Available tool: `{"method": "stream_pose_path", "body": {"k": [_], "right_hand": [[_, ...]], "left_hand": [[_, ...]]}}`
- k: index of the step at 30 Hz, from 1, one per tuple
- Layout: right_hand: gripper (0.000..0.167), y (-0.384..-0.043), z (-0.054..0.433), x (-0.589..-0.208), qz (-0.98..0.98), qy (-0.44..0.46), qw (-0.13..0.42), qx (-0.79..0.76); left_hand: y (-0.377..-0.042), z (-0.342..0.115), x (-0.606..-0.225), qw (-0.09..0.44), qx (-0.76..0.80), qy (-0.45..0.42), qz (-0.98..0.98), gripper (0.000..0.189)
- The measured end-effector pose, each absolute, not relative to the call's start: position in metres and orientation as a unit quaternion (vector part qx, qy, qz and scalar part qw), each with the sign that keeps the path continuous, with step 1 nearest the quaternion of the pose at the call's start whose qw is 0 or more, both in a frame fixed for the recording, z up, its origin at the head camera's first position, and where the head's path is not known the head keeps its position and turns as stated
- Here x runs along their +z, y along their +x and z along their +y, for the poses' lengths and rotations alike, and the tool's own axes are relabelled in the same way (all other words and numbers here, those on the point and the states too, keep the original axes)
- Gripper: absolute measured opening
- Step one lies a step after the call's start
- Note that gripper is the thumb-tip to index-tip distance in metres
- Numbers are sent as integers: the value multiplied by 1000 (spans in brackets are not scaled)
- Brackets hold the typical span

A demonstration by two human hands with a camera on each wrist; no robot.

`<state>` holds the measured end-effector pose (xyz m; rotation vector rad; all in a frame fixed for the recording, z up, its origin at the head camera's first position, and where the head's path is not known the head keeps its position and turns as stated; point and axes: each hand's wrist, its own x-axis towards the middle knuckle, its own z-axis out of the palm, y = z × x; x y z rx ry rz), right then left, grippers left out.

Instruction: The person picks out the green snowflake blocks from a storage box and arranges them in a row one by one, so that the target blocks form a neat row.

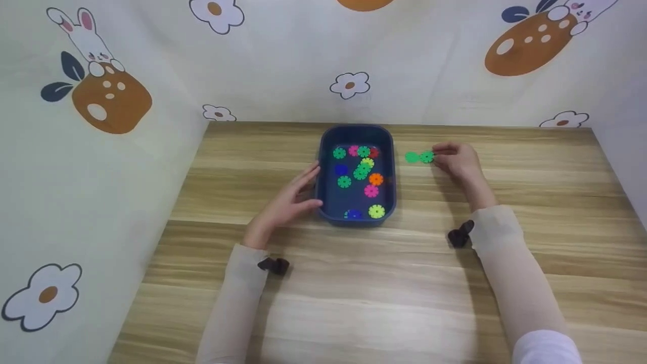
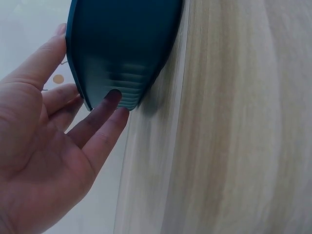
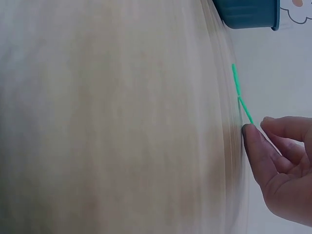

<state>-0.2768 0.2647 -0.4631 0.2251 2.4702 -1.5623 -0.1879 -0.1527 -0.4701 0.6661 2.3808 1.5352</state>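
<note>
A dark blue plastic bin [image 1: 331,201] lies in the middle of the table, with several small notched discs in green, pink, yellow, orange and blue inside. My left hand [image 1: 289,201] rests against its left side. In the left wrist view its fairly straight fingers [image 2: 105,141] touch the bin's rim and outer wall. To the right of the bin, my right hand [image 1: 461,164] pinches the edge of one of two joined green notched discs [image 1: 412,157] between thumb and fingers. In the right wrist view this pair appears edge-on, bent at the joint.
The wood-grain table [image 1: 374,293] stretches around the bin on all sides. A pale cloth wall [image 1: 283,65] with rabbits and flowers borders its back and left. Black wrist camera mounts [image 1: 460,235] stick out from both sleeves.
</note>
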Motion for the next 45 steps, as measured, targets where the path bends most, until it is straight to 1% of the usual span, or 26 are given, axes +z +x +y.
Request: {"method": "stream_pose_path", "body": {"k": [12,17,21,27,36,45], "right_hand": [[39,-274,266,-452,854,65,88,-508],[37,-271,260,-442,869,32,70,-489],[36,-268,251,-432,853,9,62,-519],[36,-265,237,-425,816,-29,75,-573],[33,-252,204,-413,800,-70,79,-591],[32,-245,168,-411,795,-120,142,-578]], "left_hand": [[-189,-154,-472,118,534,227,806,76],[-189,-154,-472,119,531,226,808,76],[-189,-154,-473,117,527,225,811,76],[-188,-153,-472,118,530,226,809,76],[-189,-151,-472,120,541,219,803,77],[-189,-152,-472,118,542,224,801,76]]}}
